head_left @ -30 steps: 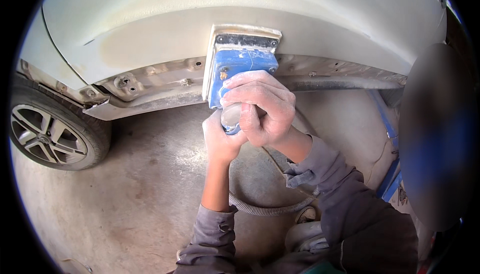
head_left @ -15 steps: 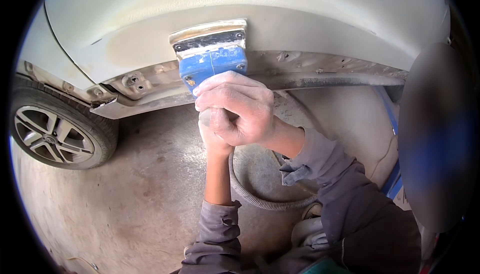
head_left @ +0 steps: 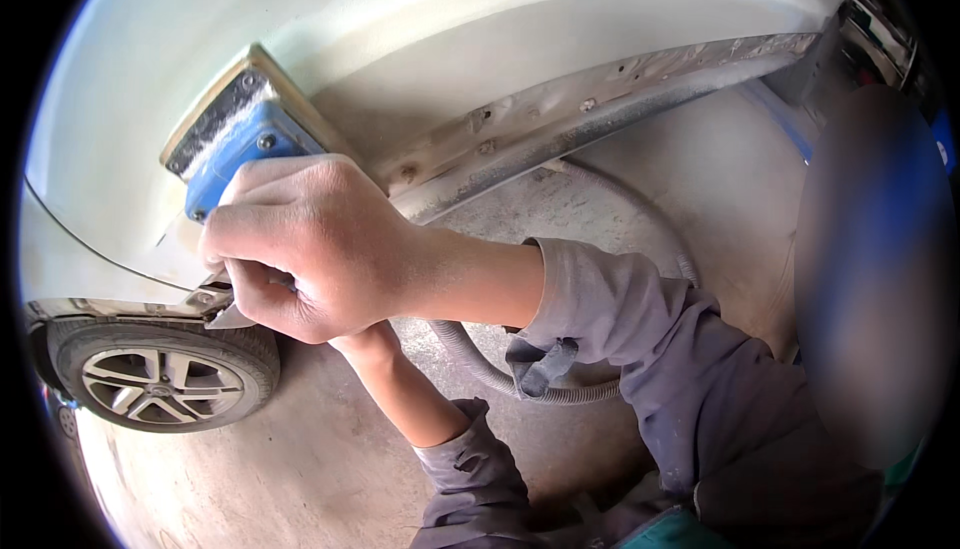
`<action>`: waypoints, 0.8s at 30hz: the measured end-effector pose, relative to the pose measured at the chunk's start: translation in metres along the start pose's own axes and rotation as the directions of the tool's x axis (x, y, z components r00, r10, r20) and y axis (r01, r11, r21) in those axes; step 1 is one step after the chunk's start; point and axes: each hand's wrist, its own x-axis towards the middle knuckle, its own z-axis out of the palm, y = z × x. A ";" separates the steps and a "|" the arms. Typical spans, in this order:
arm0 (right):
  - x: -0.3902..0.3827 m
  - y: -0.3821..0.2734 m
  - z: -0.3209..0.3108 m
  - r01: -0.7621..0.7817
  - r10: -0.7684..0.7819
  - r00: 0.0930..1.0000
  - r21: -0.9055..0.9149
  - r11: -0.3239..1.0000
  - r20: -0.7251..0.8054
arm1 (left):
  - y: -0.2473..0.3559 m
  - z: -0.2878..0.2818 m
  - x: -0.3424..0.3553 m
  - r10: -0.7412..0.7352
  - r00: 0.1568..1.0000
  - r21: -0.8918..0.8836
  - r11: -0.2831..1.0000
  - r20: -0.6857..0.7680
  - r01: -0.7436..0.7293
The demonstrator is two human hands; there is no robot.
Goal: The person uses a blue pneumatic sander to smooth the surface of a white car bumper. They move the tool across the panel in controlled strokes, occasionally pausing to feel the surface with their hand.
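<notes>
My right grip (head_left: pixel 310 249) is clenched around the blue sanding block (head_left: pixel 240 144), fingers curled over its back and knuckles toward the camera. My left grip is almost wholly hidden behind it: only the left forearm (head_left: pixel 395 389) shows, rising from below and vanishing under the right wrist, so I cannot tell whether that one is clamped on the tool or only bracing it.

The block lies flat against the lower car body panel (head_left: pixel 420 69), tilted, near the left of the picture and just above the front wheel (head_left: pixel 160 384). I read this as mid-sanding on the lower flank. As I judge it, the next stroke calls for keeping the pad flush to the curve, with even pressure from both hands, and for staying off the sill seam so that an edge does not dig in.

The panel is matte and pale, chalky with a dull filler-like patch around the pad. The block is hard blue plastic with a flat rectangular base, edged in tan and rimmed with white dust. Below the panel runs a bare metal sill strip (head_left: pixel 600 99), rough, spotted and studded with small fasteners. A grey corrugated hose (head_left: pixel 480 369) loops across the dusty concrete floor (head_left: pixel 250 489), which looks mottled and dry. The tyre is black rubber around a silver spoked rim. My sleeves are grey cloth, creased and pushed back.
</notes>
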 end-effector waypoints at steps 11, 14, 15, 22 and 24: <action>-0.012 -0.006 -0.052 0.048 -0.023 0.988 -0.161 0.986 0.154 | -0.009 0.059 -0.006 0.300 0.954 0.225 0.931 -0.026 -0.286; 0.025 0.003 -0.102 0.033 -0.026 0.999 -0.179 0.983 0.041 | 0.005 0.083 0.005 -0.163 0.962 0.154 0.979 0.218 0.131; 0.032 0.003 -0.107 -0.050 0.049 0.999 -0.149 0.988 -0.010 | 0.029 0.100 0.008 -0.144 0.976 0.190 0.975 0.161 0.113; -0.052 0.007 -0.136 -0.049 0.083 0.991 -0.285 0.957 0.106 | -0.034 0.117 -0.048 0.018 0.994 0.118 0.992 0.108 -0.031; -0.061 0.002 -0.148 -0.078 0.126 0.984 -0.338 0.938 0.123 | -0.036 0.113 -0.052 -0.073 0.973 0.113 0.992 0.221 0.049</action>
